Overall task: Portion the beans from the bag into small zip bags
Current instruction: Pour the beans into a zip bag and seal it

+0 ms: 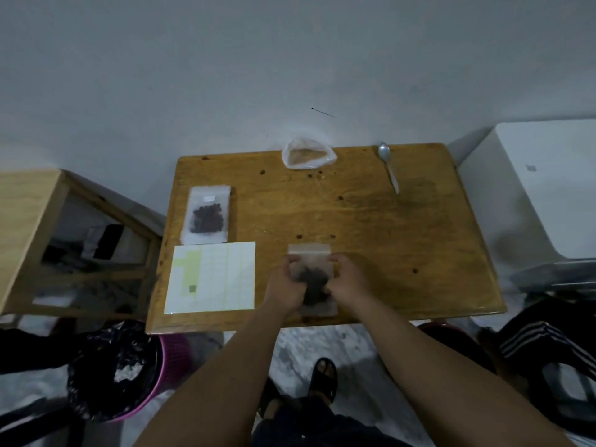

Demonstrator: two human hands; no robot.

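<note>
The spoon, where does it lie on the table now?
In the head view the spoon lies at the far right corner of the wooden table, near the wall, to the right of the crumpled clear bag.

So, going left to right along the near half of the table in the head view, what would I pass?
Label sheet → held zip bag of beans → bare wooden tabletop.
</note>
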